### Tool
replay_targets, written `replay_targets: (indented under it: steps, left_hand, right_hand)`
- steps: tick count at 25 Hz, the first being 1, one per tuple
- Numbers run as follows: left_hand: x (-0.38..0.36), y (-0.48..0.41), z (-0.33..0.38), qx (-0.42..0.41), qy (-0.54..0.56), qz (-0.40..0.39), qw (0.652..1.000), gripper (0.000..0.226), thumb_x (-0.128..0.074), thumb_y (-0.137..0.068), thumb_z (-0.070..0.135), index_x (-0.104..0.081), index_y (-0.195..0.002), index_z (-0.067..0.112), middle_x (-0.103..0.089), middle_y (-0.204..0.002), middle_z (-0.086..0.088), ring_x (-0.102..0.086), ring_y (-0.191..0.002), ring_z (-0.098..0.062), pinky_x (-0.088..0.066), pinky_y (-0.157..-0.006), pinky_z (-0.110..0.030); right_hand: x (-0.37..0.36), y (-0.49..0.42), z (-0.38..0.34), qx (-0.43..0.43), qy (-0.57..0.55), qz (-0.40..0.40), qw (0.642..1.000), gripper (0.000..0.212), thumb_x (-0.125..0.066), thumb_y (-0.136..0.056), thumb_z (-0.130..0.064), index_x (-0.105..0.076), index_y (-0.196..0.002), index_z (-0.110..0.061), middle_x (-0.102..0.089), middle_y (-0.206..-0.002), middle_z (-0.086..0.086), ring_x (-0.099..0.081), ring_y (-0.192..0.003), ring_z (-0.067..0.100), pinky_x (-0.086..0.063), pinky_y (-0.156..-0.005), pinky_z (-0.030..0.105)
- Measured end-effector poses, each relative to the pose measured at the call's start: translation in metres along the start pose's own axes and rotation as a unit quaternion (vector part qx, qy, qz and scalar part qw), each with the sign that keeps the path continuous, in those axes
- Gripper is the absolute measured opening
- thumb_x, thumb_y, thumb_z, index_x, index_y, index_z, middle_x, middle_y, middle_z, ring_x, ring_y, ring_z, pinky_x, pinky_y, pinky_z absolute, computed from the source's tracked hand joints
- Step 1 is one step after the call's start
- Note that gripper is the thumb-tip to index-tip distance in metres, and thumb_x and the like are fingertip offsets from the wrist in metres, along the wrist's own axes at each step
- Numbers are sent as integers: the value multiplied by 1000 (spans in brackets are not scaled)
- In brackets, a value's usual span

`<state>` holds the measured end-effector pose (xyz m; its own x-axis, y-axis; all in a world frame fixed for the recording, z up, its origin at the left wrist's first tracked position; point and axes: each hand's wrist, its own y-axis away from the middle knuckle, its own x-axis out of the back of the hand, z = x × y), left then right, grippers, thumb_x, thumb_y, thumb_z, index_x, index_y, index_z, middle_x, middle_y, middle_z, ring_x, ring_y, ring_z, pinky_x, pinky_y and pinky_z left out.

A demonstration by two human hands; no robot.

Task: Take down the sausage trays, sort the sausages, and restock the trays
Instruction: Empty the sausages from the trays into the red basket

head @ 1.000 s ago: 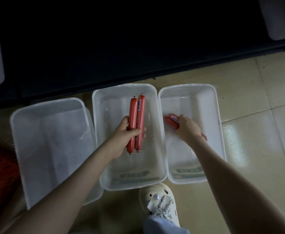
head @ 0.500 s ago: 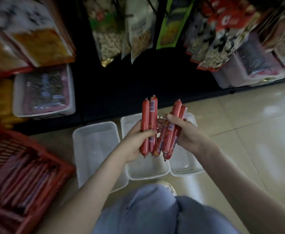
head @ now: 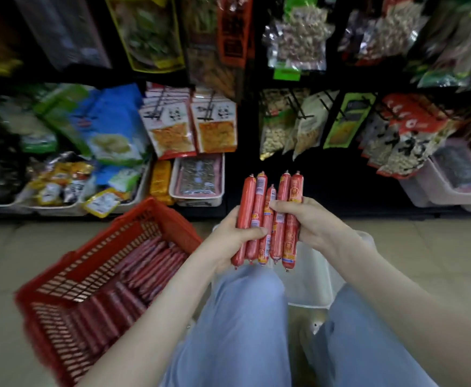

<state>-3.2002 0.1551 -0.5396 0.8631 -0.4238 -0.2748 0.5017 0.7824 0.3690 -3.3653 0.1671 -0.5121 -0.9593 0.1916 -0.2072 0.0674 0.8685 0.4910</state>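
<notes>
In the head view, a bundle of five red sausages [head: 267, 219] is in the centre of the frame. They stand almost upright, side by side and touching one another. The middle one sits a little lower than the others. Both hands hold this bundle together.

The left hand [head: 228, 236] grips it from the left side, and its thumb lies across the front of the two left sausages. The right hand [head: 309, 222] grips it from the right side, with its fingers curled over the front of the right sausages.

Under the hands, in the lower centre, are two knees in light blue trousers [head: 242, 317]. Between the knees a clear plastic tray [head: 312, 289] stands on the pale tiled floor [head: 424, 247]; the legs hide part of it.

In the lower left of the frame stands a red basket [head: 100, 255] with lattice walls. Many wrapped red sausage packs [head: 144, 263] lie in rows inside it, somewhat blurred.

Across the upper half of the frame is a dark shelf with hanging snack packets [head: 172, 129]. At its bottom, left of centre, a white bin [head: 198, 177] holds flat packs.
</notes>
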Motion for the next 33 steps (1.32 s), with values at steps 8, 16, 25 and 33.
replay_targets:
  steps: [8, 16, 25, 33]
  left_hand:
    - [69, 111, 25, -70, -4, 117, 991, 41, -67, -81, -5, -57, -114, 18, -69, -106, -12, -67, -89, -26, -55, -78, -39]
    - [183, 197, 6, -86, 82, 301, 946, 40, -64, -81, -7, -54, -116, 10, -66, -102, -22, -66, -85, -31, -55, -79, -44]
    - [287, 176, -68, -20, 174, 463, 869, 46, -65, -81, -3, -52, -123, 11, -69, -102, -12, -70, -77, -22, -56, -61, -33]
    - [342, 159, -170, 22, 183, 549, 815, 40, -64, -80, -7, -57, -111, 17, -73, -88, -1, -71, -72, -16, -55, -55, -26]
  right_hand:
    - [-120, 29, 9, 6, 49, -117, 992, 22, -62, -87, -5, -64, -108, 1, -70, -102, 18, -68, -91, 31, -56, -79, 44]
    - [-235, 2, 35, -17, 150, -185, 971, 13, -59, -88, 1, -55, -78, -4, -54, -60, 9, -58, -48, 15, -55, -51, 29]
    - [-298, -135, 125, -197, 198, -227, 933, 9, -56, -89, 1, -55, -81, -3, -53, -65, 10, -58, -56, 19, -56, -58, 33]
    - [-329, -209, 337, -303, 339, -223, 863, 34, -62, -78, -4, -48, -110, -6, -62, -91, 13, -60, -81, 19, -51, -72, 29]
